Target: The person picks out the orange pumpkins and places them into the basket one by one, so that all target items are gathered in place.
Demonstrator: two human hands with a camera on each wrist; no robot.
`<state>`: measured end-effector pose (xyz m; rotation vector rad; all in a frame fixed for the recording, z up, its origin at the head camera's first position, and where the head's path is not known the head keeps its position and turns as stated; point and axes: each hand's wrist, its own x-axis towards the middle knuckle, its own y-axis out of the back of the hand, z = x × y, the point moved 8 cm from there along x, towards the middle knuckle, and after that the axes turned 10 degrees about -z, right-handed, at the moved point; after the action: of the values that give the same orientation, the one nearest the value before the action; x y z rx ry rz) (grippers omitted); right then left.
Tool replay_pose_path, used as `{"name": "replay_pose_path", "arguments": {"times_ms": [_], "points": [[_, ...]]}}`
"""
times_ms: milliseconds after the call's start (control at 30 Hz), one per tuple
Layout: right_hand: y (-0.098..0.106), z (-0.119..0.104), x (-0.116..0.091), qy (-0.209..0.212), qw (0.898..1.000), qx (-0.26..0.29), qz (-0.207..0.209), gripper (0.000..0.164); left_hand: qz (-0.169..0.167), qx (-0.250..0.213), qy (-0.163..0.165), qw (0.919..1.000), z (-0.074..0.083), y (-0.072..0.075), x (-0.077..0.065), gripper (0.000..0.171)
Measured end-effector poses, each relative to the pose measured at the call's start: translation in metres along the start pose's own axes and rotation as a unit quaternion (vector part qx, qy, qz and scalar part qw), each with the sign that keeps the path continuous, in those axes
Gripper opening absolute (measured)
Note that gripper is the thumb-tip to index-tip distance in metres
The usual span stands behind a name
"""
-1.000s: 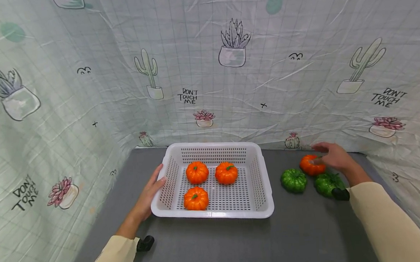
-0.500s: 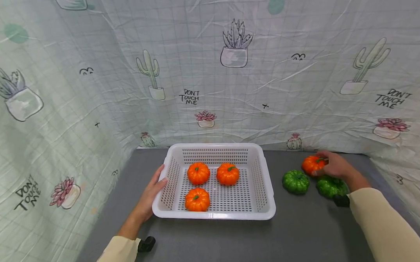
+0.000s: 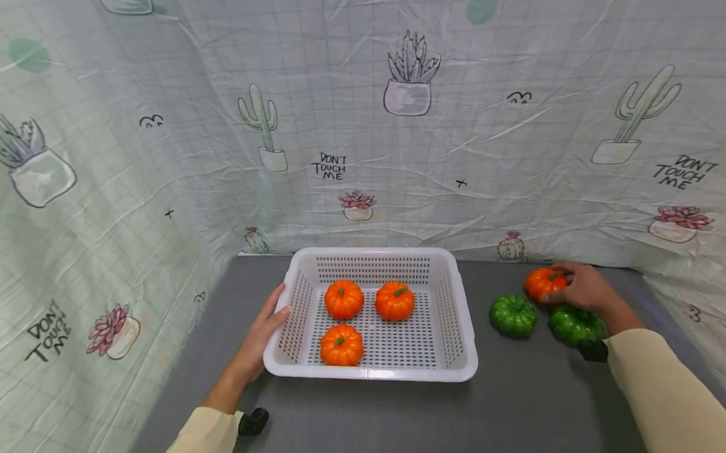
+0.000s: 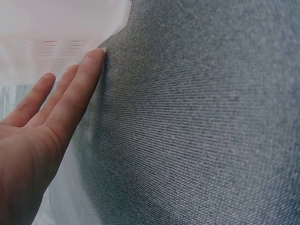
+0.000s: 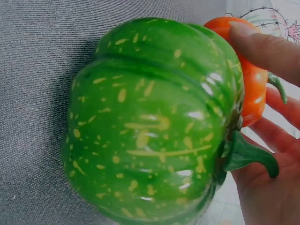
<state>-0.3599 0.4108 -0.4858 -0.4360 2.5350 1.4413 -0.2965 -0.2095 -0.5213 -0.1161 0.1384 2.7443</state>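
Note:
My right hand (image 3: pixel 591 292) grips a small orange pumpkin (image 3: pixel 540 283) at the back right, its thumb on the near side and fingers over the far side. Just in front of that pumpkin, under the wrist, sits a green pumpkin (image 3: pixel 575 325); yellow-flecked and glossy, it fills much of the right wrist view. Another green pumpkin (image 3: pixel 511 316) lies to the left. My left hand (image 3: pixel 256 346) touches the left side of a white perforated basket (image 3: pixel 400 372), fingers extended along its outer wall. In the basket stand three orange pumpkins (image 3: pixel 395 301).
A grey cloth-covered table (image 3: pixel 396 421) carries everything. Behind and at both sides hangs a pale curtain (image 3: pixel 421 156) printed with cacti, close behind the basket and the right-hand pumpkins. Black wrist straps (image 3: pixel 252 422) show at the sleeves.
The right hand has come down onto the orange pumpkin and closed its thumb and fingers around it. The left hand stays at the basket. The head view has shifted slightly.

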Motion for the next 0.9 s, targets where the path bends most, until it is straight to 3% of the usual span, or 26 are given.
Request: {"name": "replay_pose_path", "arguments": {"times_ms": [267,533,900], "points": [[0.010,-0.006,-0.002,0.021,0.999,0.026,0.026,0.091,-0.002,-0.002,0.000,1.0000,-0.003,0.001,0.000,0.065],[0.018,-0.017,-0.003,0.029,0.997,0.068,0.020,0.092,-0.002,0.000,0.001,1.0000,0.001,0.001,0.001,0.066],[0.025,-0.036,-0.008,0.050,0.997,0.058,0.024,0.088,-0.006,-0.008,0.004,0.9999,0.003,0.000,0.000,0.066]]}}
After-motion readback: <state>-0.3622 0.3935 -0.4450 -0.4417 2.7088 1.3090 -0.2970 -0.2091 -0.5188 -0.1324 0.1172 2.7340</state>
